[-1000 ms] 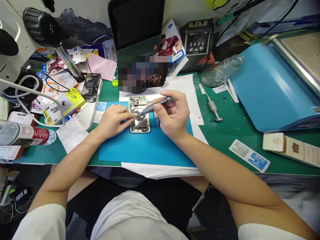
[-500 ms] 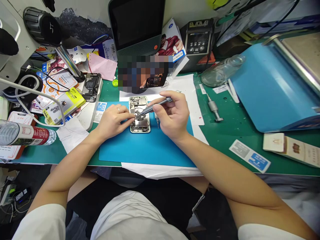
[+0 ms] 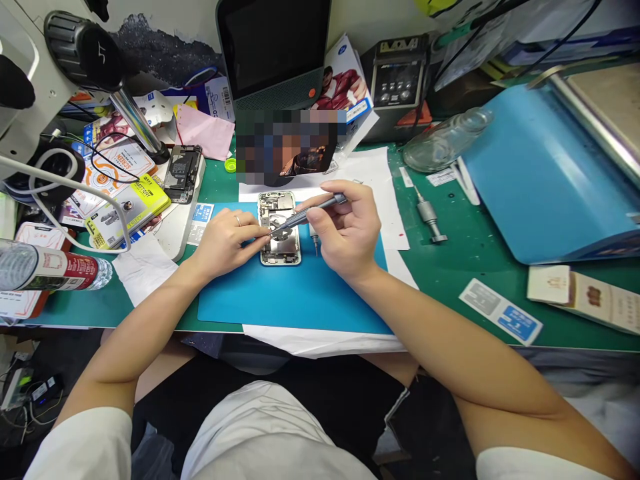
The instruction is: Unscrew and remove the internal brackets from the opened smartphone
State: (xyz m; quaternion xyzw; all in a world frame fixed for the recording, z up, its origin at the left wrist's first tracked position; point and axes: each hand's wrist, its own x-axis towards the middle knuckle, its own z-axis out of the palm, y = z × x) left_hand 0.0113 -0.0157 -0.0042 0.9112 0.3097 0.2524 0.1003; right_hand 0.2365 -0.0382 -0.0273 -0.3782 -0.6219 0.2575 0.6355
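Observation:
An opened smartphone (image 3: 281,252), its inner parts bare, lies on the blue mat (image 3: 260,300). My right hand (image 3: 350,230) grips a slim grey screwdriver (image 3: 306,215) like a pen, slanted down to the left over the phone's middle. At the phone's left edge, the thumb and fingers of my left hand (image 3: 225,241) are pinched together by the screwdriver's tip. Whatever sits between those fingertips is too small to make out. Partly behind my right hand, a second small screwdriver (image 3: 315,241) lies beside the phone.
Another screwdriver (image 3: 427,217) and a glass bottle (image 3: 445,141) lie to the right, near a blue sheet (image 3: 530,187). Another phone body (image 3: 184,175) and a yellow battery box (image 3: 127,212) are at left. A water bottle (image 3: 65,268) lies on the left side. Behind stands a screen (image 3: 275,50).

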